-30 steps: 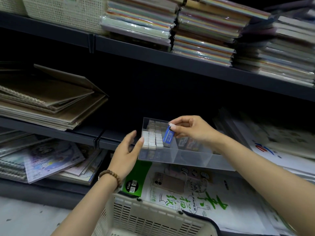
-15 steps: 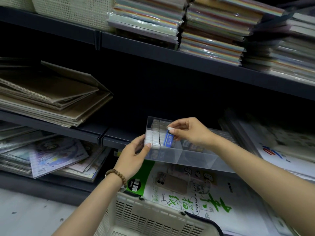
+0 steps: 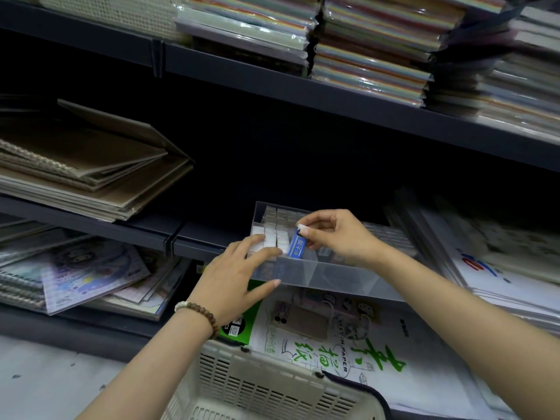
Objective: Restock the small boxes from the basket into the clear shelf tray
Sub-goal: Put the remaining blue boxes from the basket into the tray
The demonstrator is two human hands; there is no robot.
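Note:
A clear shelf tray (image 3: 342, 275) with dividers sits on the middle shelf's front edge. Its left compartment holds rows of small white boxes (image 3: 277, 230) standing on end. My right hand (image 3: 336, 236) pinches a small blue box (image 3: 296, 244) by its top, upright, inside the tray just right of the white rows. My left hand (image 3: 235, 275) lies on the tray's left front corner, its straight fingers resting on the white boxes and its thumb along the front wall. A cream slotted basket (image 3: 266, 386) hangs at the bottom centre; its contents are out of view.
Brown sketchbooks (image 3: 88, 174) are stacked on the shelf to the left. Wrapped paper packs (image 3: 372, 47) fill the upper shelf. Large paper pads (image 3: 348, 338) with green lettering lie below the tray, and more pads (image 3: 497, 262) lean at the right.
My left hand has moved from beside the tray onto its left front corner and the white boxes. My right hand has lowered the blue box into the tray beside the rows.

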